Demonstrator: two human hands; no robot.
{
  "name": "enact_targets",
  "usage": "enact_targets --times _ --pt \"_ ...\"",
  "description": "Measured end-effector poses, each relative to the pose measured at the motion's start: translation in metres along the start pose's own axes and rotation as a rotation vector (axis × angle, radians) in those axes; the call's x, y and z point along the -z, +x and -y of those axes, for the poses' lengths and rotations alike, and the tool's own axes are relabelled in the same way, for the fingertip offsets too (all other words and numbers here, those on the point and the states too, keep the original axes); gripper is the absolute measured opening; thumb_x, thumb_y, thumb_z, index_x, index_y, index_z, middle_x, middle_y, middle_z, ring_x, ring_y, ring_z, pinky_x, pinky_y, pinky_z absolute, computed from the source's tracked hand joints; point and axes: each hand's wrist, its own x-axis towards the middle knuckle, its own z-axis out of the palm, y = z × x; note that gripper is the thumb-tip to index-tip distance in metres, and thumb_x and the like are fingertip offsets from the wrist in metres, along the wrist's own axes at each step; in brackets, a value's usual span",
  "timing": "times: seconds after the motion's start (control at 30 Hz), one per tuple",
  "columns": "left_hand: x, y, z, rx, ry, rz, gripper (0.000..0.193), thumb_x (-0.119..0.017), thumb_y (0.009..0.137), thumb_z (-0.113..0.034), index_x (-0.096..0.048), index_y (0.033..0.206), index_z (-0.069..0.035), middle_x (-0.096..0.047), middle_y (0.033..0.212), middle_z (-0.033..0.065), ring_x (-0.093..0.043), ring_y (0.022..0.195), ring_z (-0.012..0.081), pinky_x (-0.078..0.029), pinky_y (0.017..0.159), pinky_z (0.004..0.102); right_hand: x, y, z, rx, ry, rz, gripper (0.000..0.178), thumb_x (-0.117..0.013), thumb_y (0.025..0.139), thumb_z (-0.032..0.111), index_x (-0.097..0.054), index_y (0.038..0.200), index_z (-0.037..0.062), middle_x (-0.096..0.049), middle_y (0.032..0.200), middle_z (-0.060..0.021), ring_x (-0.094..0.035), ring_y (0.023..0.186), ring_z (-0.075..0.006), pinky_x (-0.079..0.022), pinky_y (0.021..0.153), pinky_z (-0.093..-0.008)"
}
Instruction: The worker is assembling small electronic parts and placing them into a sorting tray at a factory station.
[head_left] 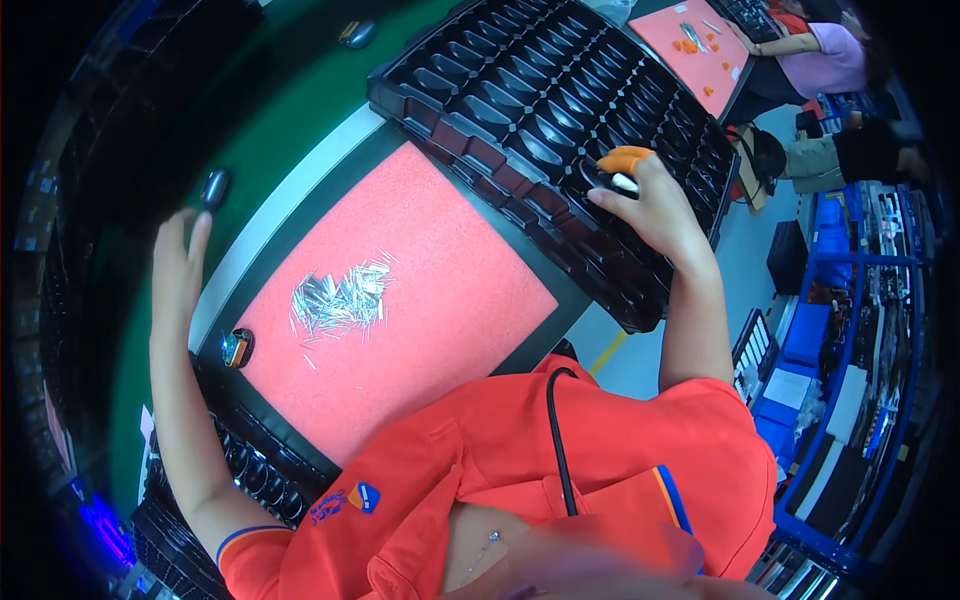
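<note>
L hand (178,265) loosely open, just beside a dark rounded piece (215,188) on the green belt (290,100); can't tell if touching. R hand (658,210) curled round a dark-&-white piece (625,183) over the black tray (400,100). Step's prob. handling pieces; next calls for sure L pinch. Betw. hands, pink mat (450,260) w/ thin silvery strips (340,300); beyond, 1 co-worker (825,60), blue shelving (870,259).
</note>
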Motion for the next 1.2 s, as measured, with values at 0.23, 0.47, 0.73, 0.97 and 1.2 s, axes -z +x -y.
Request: enact_targets --times 0.23,0.47,0.73,0.97,1.2 --pt "0.027 -0.105 -0.043 0.025 0.029 0.313 0.047 -0.064 0.084 -0.027 -0.053 0.121 -0.002 -0.061 0.104 0.0167 -0.060 0.098 0.0288 -0.046 0.086 0.0364 0.004 -0.017 0.053 -0.021 0.189 -0.204 0.057 -0.076 0.075 0.027 -0.052 0.120 0.0023 -0.065 0.104 -0.0134 -0.063 0.094 -0.0231 -0.046 0.085 -0.0305" --pt "0.020 -0.109 -0.027 0.118 -0.212 0.216 0.034 -0.067 0.081 -0.014 -0.058 0.110 0.000 -0.063 0.097 0.0117 -0.058 0.088 0.0238 -0.046 0.080 0.0332 -0.036 -0.007 0.105 0.357 0.396 -0.252 0.055 -0.077 0.074 0.014 -0.052 0.122 0.0086 -0.061 0.103 -0.0074 -0.062 0.089 -0.0142 -0.049 0.075 -0.0270" --pt "-0.006 -0.074 -0.095 0.310 -1.465 0.237 0.038 -0.043 0.099 -0.038 -0.056 0.108 -0.003 -0.047 0.072 0.0010 -0.048 0.071 0.0106 -0.039 0.064 0.0234 -0.078 -0.005 0.153 0.623 0.581 -0.259 0.055 -0.079 0.070 0.011 -0.052 0.119 0.0063 -0.060 0.105 -0.0076 -0.060 0.086 -0.0128 -0.045 0.068 -0.0233" --pt "-0.035 -0.071 -0.125 0.331 -1.617 0.272 0.056 -0.065 0.085 -0.006 -0.038 0.134 -0.007 -0.052 0.087 0.0023 -0.050 0.065 0.0065 -0.041 0.056 0.0200 -0.114 0.000 0.172 0.672 0.592 -0.170 0.059 -0.081 0.070 0.012 -0.052 0.120 0.0052 -0.060 0.102 -0.0074 -0.059 0.083 -0.0128 -0.045 0.066 -0.0235" --pt "-0.043 -0.068 -0.115 0.190 -1.404 0.107 0.058 -0.067 0.078 0.000 -0.041 0.129 -0.006 -0.053 0.091 0.0039 -0.055 0.072 0.0077 -0.049 0.061 0.0219 -0.115 -0.005 0.178 0.425 0.930 0.169 0.050 -0.073 0.079 0.015 -0.051 0.123 0.0037 -0.057 0.093 -0.0035 -0.053 0.072 -0.0088 -0.043 0.060 -0.0216"
